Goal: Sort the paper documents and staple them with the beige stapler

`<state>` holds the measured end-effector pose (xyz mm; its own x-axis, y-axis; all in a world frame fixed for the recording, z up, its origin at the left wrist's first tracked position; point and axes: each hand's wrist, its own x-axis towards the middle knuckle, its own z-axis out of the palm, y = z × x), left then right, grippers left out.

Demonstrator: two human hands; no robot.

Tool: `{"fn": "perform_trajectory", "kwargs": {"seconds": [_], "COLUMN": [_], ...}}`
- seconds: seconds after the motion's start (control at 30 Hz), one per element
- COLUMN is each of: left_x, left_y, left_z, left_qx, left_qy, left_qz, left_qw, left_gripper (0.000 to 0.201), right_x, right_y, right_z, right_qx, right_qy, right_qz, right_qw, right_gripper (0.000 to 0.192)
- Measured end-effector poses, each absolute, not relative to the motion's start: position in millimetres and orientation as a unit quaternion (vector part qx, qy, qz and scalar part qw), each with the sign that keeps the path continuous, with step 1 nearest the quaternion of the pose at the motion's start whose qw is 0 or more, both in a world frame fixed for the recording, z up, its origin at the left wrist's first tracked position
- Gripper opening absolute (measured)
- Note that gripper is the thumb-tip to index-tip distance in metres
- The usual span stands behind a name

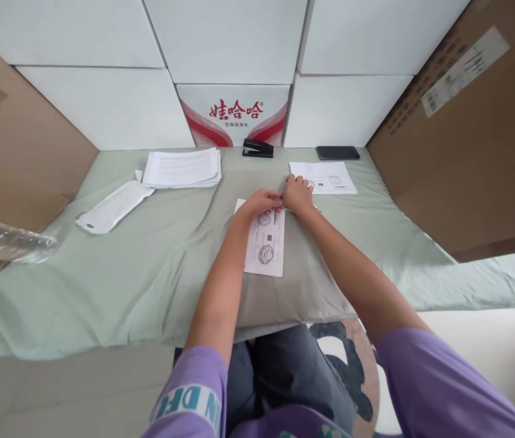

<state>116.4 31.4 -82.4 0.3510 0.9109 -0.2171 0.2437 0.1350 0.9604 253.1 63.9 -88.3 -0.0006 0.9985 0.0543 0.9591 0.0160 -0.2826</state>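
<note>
A printed paper (275, 246) with round stamps and a small square code lies upright before me on the cloth. My left hand (262, 203) rests over its top end, fingers bent and closed on the paper near the top right corner. Against those fingertips, my right hand (297, 193) is curled at the same corner, closed on the paper's edge; its fingertips are mostly hidden. Just beyond the right hand is another stamped sheet (337, 178), lying sideways and partly covered by the knuckles. A black stapler (258, 148) sits behind the hands.
A stack of printed papers (179, 169) and a white pouch (115, 207) lie to the left. A dark phone (338, 152) is at the back right. White boxes (234, 115) wall the back; cardboard boxes (476, 152) flank both sides. A plastic bottle (11, 242) is at far left.
</note>
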Motion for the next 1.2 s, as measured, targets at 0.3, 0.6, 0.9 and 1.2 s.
{"fn": "perform_trajectory", "kwargs": {"seconds": [0.3, 0.6, 0.9, 1.2], "left_x": [123, 140, 141, 118], "left_y": [31, 29, 27, 26], "left_z": [-87, -92, -88, -88], "left_qx": [0.603, 0.477, 0.485, 0.644], "left_qy": [0.537, 0.599, 0.610, 0.593], "left_qz": [0.281, 0.297, 0.284, 0.197], "left_qw": [0.520, 0.570, 0.558, 0.441], "left_gripper": [0.013, 0.023, 0.022, 0.039], "right_x": [257, 253, 252, 258], "right_y": [72, 64, 63, 64], "right_z": [-92, -92, -95, -87], "right_qx": [-0.703, -0.691, -0.679, -0.696], "right_qy": [-0.689, -0.704, -0.719, -0.694], "right_qz": [0.127, 0.073, 0.041, 0.104], "right_qw": [0.127, 0.148, 0.142, 0.151], "right_gripper": [0.045, 0.039, 0.036, 0.032]}}
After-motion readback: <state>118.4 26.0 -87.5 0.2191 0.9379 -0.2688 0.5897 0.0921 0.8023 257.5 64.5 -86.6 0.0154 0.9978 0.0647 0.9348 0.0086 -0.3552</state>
